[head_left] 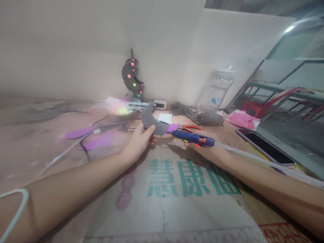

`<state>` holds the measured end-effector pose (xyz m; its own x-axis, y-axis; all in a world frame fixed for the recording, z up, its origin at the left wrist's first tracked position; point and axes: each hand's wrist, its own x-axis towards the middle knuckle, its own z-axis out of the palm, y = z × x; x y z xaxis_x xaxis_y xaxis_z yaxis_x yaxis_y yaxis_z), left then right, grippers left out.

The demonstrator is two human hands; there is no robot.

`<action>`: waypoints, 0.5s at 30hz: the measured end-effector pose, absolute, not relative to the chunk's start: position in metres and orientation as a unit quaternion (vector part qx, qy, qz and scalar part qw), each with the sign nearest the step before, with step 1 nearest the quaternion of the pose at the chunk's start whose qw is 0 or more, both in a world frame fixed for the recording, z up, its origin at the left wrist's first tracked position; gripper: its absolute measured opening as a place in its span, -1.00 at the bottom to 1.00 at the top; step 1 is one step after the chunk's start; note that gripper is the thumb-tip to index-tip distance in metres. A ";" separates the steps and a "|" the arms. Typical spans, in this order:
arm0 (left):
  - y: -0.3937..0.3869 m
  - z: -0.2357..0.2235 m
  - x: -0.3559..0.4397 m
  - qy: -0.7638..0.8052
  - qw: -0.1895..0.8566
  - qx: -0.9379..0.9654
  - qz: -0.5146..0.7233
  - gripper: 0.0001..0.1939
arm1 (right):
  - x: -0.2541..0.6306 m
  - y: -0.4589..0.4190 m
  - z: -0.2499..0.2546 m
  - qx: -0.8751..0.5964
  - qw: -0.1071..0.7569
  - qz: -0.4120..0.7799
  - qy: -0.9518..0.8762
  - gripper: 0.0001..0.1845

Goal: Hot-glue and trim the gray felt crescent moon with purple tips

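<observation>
In my left hand (141, 140) is a crescent wrapped in grey yarn (155, 124), pinched between thumb and fingers. A bit of purple (173, 127) shows at its right end. My right hand (193, 145) is closed around a blue hot glue gun (193, 137), whose tip points left at the purple end of the crescent. A clear glue stick (253, 156) runs out of the gun's back to the right. Whether the tip touches the crescent I cannot tell. The right fingers are partly hidden behind the gun.
A grey moon with coloured pompoms (129, 76) stands by the wall. Grey yarn (209, 118), a water bottle (216, 89), red-handled pliers (192, 127), a pink packet (244, 118) and a phone (265, 146) lie around. Purple pieces (81, 132) are at left; printed cardboard (162, 212) lies in front.
</observation>
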<state>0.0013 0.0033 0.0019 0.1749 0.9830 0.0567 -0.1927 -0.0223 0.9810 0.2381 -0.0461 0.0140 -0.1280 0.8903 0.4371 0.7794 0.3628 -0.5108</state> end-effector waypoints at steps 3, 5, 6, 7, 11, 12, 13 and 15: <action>0.003 0.002 0.002 0.393 0.577 0.503 0.509 -0.76 | 0.239 -0.043 0.012 -0.565 0.353 0.080 -0.741 -0.79; 0.003 0.001 0.002 0.393 0.575 0.504 0.511 -0.75 | 0.240 -0.042 0.011 -0.578 0.352 0.079 -0.732 -0.78; 0.003 0.001 0.002 0.394 0.574 0.504 0.511 -0.75 | 0.240 -0.041 0.011 -0.582 0.353 0.082 -0.728 -0.77; 0.003 0.001 0.002 0.395 0.574 0.504 0.511 -0.74 | 0.240 -0.041 0.012 -0.584 0.354 0.088 -0.725 -0.76; 0.003 0.002 0.001 0.397 0.570 0.506 0.512 -0.74 | 0.237 -0.043 0.016 -0.573 0.372 0.124 -0.720 -0.75; 0.002 0.002 0.001 0.396 0.569 0.507 0.512 -0.73 | 0.236 -0.044 0.017 -0.574 0.374 0.131 -0.717 -0.75; 0.002 0.002 0.001 0.395 0.569 0.508 0.512 -0.73 | 0.234 -0.045 0.019 -0.576 0.375 0.136 -0.714 -0.75; 0.002 0.002 0.000 0.394 0.571 0.507 0.512 -0.73 | 0.232 -0.047 0.022 -0.587 0.377 0.129 -0.705 -0.74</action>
